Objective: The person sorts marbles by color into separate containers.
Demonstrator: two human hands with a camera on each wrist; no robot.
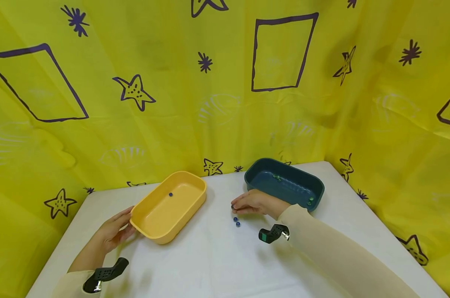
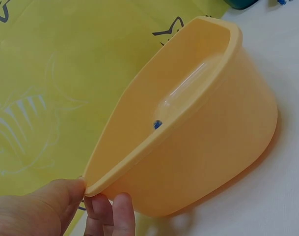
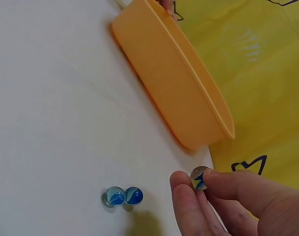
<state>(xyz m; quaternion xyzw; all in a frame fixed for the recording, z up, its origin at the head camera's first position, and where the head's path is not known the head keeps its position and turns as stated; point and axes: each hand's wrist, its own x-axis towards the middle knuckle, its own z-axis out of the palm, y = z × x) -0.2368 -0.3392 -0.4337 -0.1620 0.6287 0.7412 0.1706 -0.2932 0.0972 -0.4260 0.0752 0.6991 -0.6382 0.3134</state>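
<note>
A clear glass marble with a blue swirl (image 3: 199,178) is pinched between the thumb and fingers of my right hand (image 1: 257,203), just above the white table. Two more blue marbles (image 3: 123,196) lie side by side on the cloth below it. My left hand (image 1: 114,231) grips the near left end of the yellow plastic tub (image 2: 223,103), thumb at the rim and fingers beneath it. One blue marble (image 1: 170,194) rests inside that tub. Behind my right hand stands a dark green tub (image 1: 284,182), partly hidden by the hand and forearm.
Several green marbles (image 1: 310,201) lie in the dark green tub. A yellow patterned curtain (image 1: 225,124) stands behind and at both sides of the white tabletop (image 1: 210,256). Black camera mounts (image 1: 273,234) sit on both wrists.
</note>
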